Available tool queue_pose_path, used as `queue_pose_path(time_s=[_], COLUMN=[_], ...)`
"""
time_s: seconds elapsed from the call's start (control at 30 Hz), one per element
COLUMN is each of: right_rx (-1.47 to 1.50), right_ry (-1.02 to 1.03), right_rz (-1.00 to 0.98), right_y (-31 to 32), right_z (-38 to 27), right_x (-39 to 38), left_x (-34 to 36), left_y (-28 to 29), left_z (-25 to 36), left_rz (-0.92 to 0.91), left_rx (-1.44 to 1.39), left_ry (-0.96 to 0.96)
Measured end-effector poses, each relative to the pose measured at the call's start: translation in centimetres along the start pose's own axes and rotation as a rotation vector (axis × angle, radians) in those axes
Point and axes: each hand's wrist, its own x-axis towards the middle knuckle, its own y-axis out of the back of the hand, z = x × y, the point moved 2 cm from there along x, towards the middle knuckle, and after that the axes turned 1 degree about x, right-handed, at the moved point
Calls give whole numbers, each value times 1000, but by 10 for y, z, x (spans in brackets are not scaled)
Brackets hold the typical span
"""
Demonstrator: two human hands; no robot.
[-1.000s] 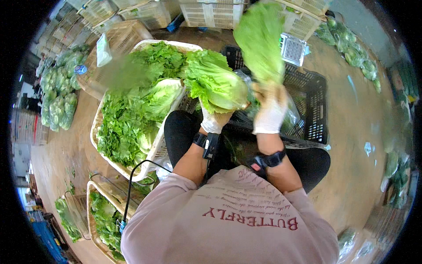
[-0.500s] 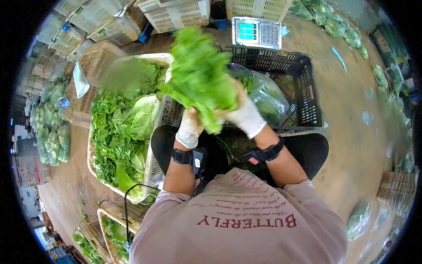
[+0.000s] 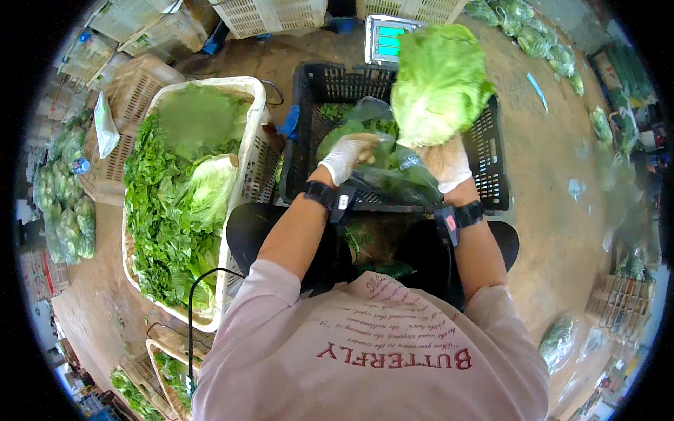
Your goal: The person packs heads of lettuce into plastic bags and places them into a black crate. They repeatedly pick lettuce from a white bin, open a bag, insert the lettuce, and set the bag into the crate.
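1. Lettuce head, pale green with a whitish base and ruffled leaves (image 3: 441, 84), is up above the right part of a black crate. Our right hand (image 3: 448, 163), in a white glove, grasps it at the base, fingers closed round the bottom, the leaves pointing away from us.
2. Our left hand (image 3: 349, 156), also white-gloved, has its fingers half curled at the edge of a clear plastic bag (image 3: 386, 179); we cannot tell whether they pinch the film.
3. Black wristbands (image 3: 469, 214) circle both our wrists, and our forearms reach over the near side of the black crate. The bag, with green leaves showing through, lies crumpled just below the raised lettuce. Farther on, that lettuce hides part of a silver scale with a lit blue-green display (image 3: 388, 42).
4. The black slatted plastic crate (image 3: 340, 83) stands in front of our knees, the bag inside it.
5. On our left, a white plastic crate (image 3: 251, 133) is heaped with loose green leaves (image 3: 158, 189); another lettuce, its cut stem showing (image 3: 210, 193), lies on them.
6. Beyond, pale slotted crates (image 3: 270, 17) line the far side, and bagged greens (image 3: 69, 217) are piled at far left.
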Motion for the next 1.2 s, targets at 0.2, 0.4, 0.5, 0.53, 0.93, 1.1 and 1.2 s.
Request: queue_pose_path(time_s=[0.2,0.4,0.5,0.53,0.93,1.1,1.2], right_rx=[-178,-434,-269,-170,-183,-616,-1291], right_ry=[-134,-98,-37,6,-97,-126,-33], right_rz=[262,291,341,383,252,47,-265], right_y=[-6,51,59,60,7,22,73], right_z=[32,10,2,-5,2,34,24], right_x=[35,49,60,59,44,53,70], left_x=[-41,-48,-25,-31,-23,-87,-86], left_y=[26,43,24,0,42,49,69], left_z=[13,46,28,29,31,79,72], left_rz=[304,248,22,239,77,-164,-57], left_rx=[-247,-148,957,1235,-255,-714,-738], left_ry=[12,148,1,-6,-161,-386,-416])
